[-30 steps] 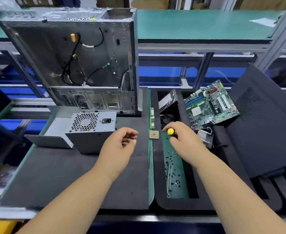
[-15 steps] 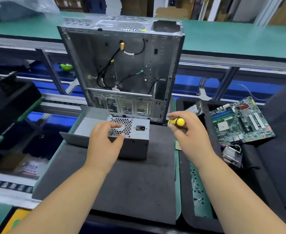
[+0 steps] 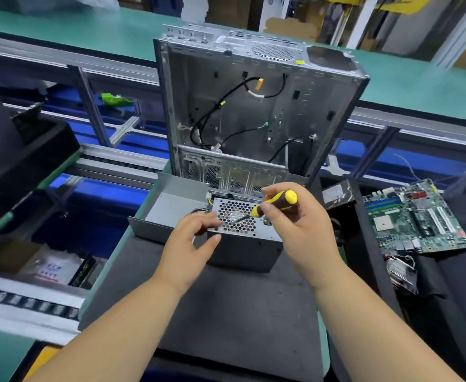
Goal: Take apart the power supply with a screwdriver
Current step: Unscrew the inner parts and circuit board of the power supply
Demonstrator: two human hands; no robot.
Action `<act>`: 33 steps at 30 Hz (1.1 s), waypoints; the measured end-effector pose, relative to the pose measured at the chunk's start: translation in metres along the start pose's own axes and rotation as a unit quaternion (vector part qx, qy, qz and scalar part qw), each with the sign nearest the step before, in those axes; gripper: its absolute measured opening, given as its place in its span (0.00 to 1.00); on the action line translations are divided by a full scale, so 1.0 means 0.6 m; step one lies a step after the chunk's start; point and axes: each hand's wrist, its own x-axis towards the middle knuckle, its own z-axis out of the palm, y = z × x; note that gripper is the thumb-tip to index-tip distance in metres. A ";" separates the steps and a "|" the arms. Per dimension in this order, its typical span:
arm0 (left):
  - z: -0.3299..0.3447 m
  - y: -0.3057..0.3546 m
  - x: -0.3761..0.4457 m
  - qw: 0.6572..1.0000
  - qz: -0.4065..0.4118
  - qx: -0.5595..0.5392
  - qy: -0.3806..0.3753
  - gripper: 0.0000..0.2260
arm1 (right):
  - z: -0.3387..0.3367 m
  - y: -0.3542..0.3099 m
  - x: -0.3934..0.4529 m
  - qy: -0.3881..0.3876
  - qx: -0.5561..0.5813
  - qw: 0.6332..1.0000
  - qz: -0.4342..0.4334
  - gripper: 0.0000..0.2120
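Observation:
The grey metal power supply (image 3: pixel 242 250) sits on the dark foam mat (image 3: pixel 226 312), its honeycomb fan grille facing up. A loose bent grey cover panel (image 3: pixel 168 208) lies against its left side. My left hand (image 3: pixel 191 244) grips the box's near left corner, fingers on the grille edge and thumb on the front wall. My right hand (image 3: pixel 300 230) holds a yellow-and-black screwdriver (image 3: pixel 274 205), handle up and to the right. Its tip points down-left onto the grille near my left fingers.
An empty, open computer case (image 3: pixel 253 111) with loose cables stands upright just behind the power supply. A green motherboard (image 3: pixel 416 216) and a heatsink lie in the black tray to the right. A black casing (image 3: pixel 11 150) sits at the left. Conveyor rails run behind.
My right hand has swung the screwdriver over the power supply, tip now on the grille. My left hand shifted from the grille top to the near left corner. The view moved closer.

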 end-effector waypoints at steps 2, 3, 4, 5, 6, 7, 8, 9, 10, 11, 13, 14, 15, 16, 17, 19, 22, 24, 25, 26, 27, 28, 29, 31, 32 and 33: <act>-0.005 -0.005 0.007 1.000 0.013 -0.016 -0.017 0.13 | 0.019 -0.008 0.002 -0.009 -0.004 1.000 0.002 0.07; -0.007 -0.005 0.011 0.999 0.024 -0.019 -0.025 0.13 | 0.027 -0.010 0.003 -0.013 -0.011 1.000 0.002 0.07; -0.009 -0.005 0.014 0.999 0.035 -0.021 -0.032 0.13 | 0.034 -0.013 0.004 -0.016 -0.022 1.000 0.001 0.07; -0.010 -0.006 0.017 0.998 0.044 -0.022 -0.036 0.14 | 0.039 -0.014 0.005 -0.019 -0.033 0.999 0.001 0.06; -0.011 -0.007 0.019 0.998 0.050 -0.027 -0.037 0.14 | 0.045 -0.016 0.006 -0.019 -0.044 0.999 0.000 0.06; -0.011 -0.009 0.022 0.997 0.050 -0.035 -0.037 0.13 | 0.049 -0.017 0.006 -0.016 -0.054 0.998 0.000 0.06; -0.011 -0.010 0.024 0.997 0.047 -0.044 -0.038 0.12 | 0.053 -0.018 0.006 -0.012 -0.062 0.998 0.001 0.06; -0.011 -0.011 0.027 0.997 0.043 -0.049 -0.040 0.10 | 0.056 -0.019 0.005 -0.008 -0.065 0.998 0.004 0.05; -0.011 -0.012 0.031 0.997 0.041 -0.051 -0.043 0.09 | 0.059 -0.020 0.005 -0.004 -0.064 0.998 0.008 0.05; -0.012 -0.014 0.035 0.997 0.038 -0.053 -0.046 0.08 | 0.063 -0.021 0.005 -0.001 -0.063 0.998 0.014 0.04; -0.015 -0.016 0.041 0.996 0.033 -0.062 -0.054 0.06 | 0.069 -0.025 0.007 0.002 -0.074 0.997 0.022 0.04; -0.018 -0.017 0.043 0.995 0.034 -0.067 -0.059 0.06 | 0.072 -0.027 0.009 0.003 -0.082 0.996 0.024 0.04; -0.020 -0.019 0.045 0.995 0.038 -0.070 -0.064 0.06 | 0.074 -0.030 0.011 0.002 -0.089 0.996 0.026 0.05; -0.021 -0.021 0.047 0.994 0.042 -0.071 -0.070 0.06 | 0.076 -0.032 0.013 -0.001 -0.097 0.995 0.027 0.05; -0.022 -0.023 0.048 0.994 0.045 -0.071 -0.074 0.06 | 0.079 -0.034 0.016 -0.003 -0.105 0.994 0.028 0.06; -0.022 -0.026 0.049 0.993 0.046 -0.073 -0.077 0.06 | 0.087 -0.040 0.021 -0.006 -0.111 0.993 0.032 0.07; -0.022 -0.029 0.051 0.993 0.043 -0.076 -0.077 0.05 | 0.106 -0.049 0.024 0.001 -0.095 0.995 0.038 0.07; -0.022 -0.030 0.053 0.992 0.051 -0.079 -0.082 0.07 | 0.117 -0.052 0.026 0.008 -0.080 0.996 0.049 0.08; -0.023 -0.030 0.054 0.992 0.054 -0.082 -0.085 0.09 | 0.121 -0.052 0.027 0.013 -0.075 0.995 0.059 0.08; -0.023 -0.030 0.054 0.991 0.054 -0.085 -0.086 0.10 | 0.125 -0.051 0.031 0.019 -0.067 0.995 0.070 0.09; -0.024 -0.030 0.055 0.991 0.055 -0.087 -0.087 0.11 | 0.130 -0.049 0.035 0.028 -0.039 0.995 0.086 0.10; -0.023 -0.031 0.056 0.991 0.057 -0.085 -0.087 0.11 | 0.135 -0.047 0.040 0.040 0.015 0.994 0.102 0.12; -0.023 -0.032 0.056 0.991 0.061 -0.082 -0.086 0.10 | 0.141 -0.045 0.044 0.050 0.088 0.988 0.116 0.13; -0.021 -0.036 0.056 0.991 0.066 -0.079 -0.083 0.06 | 0.152 -0.042 0.052 0.065 0.227 0.964 0.123 0.11; -0.020 -0.037 0.057 0.991 0.067 -0.083 -0.083 0.05 | 0.156 -0.040 0.056 0.073 0.277 0.951 0.120 0.08; -0.020 -0.038 0.057 0.990 0.067 -0.089 -0.082 0.05 | 0.158 -0.040 0.059 0.074 0.322 0.936 0.120 0.06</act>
